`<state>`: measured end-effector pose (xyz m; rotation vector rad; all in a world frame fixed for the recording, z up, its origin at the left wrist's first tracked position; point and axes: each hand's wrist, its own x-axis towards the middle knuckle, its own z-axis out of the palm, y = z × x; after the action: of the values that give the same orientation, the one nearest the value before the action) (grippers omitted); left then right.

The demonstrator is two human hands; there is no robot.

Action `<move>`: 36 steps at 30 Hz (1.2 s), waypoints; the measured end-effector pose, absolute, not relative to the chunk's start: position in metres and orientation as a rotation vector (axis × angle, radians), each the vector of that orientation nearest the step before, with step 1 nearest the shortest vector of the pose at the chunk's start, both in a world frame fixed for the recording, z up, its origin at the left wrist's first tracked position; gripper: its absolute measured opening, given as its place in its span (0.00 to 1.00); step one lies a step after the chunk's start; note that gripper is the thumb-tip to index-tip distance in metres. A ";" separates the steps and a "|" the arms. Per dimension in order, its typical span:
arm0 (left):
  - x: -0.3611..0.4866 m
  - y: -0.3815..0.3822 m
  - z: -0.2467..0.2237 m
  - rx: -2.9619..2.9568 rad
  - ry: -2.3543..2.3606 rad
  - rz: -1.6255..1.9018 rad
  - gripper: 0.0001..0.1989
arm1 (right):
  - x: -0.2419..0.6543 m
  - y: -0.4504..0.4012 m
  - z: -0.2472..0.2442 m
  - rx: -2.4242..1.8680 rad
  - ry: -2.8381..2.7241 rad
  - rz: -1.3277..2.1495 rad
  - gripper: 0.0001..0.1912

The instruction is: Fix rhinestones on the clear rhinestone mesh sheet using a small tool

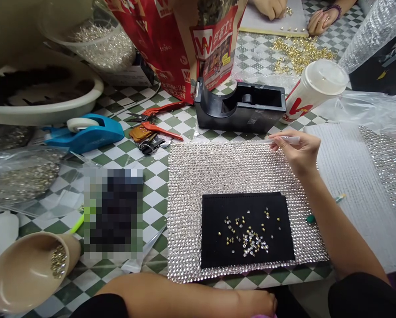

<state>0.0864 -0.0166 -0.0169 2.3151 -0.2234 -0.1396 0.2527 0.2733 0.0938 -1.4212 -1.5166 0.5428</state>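
My right hand (295, 148) pinches a white pen-like stick (291, 140) at the upper edge of a rhinestone-covered sheet (198, 176). The stick's tip is too small to make out. On the sheet's lower half lies a black rectangular pad (214, 207), with loose clear and gold rhinestones (254, 243) scattered over it, densest at its lower middle. My left forearm crosses the bottom of the view, below the sheet. At its end my left hand (264, 304) shows only in part near the lower edge, and its fingers are hidden.
Behind the sheet stand a black tape dispenser (241, 108), a white cup (317, 88) and a red paper bag (174, 48). Leftward are a blue dispenser (98, 132), orange-handled pliers (165, 130) and a beige scoop (22, 274) holding stones. Another person's hands (320, 21) work at the far side.
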 end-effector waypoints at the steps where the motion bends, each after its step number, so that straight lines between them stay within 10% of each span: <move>1: 0.086 -0.016 -0.017 2.314 -0.226 -0.140 0.09 | 0.252 0.274 0.094 -1.430 -1.515 0.544 0.05; 36: 0.083 -0.016 -0.011 2.381 -0.163 -0.123 0.06 | 0.244 0.279 0.100 -1.386 -1.529 0.574 0.06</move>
<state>0.0832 -0.0162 -0.0111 2.3814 -0.1625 -0.1227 0.2437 0.2785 0.1000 -1.3858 -1.5289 0.5736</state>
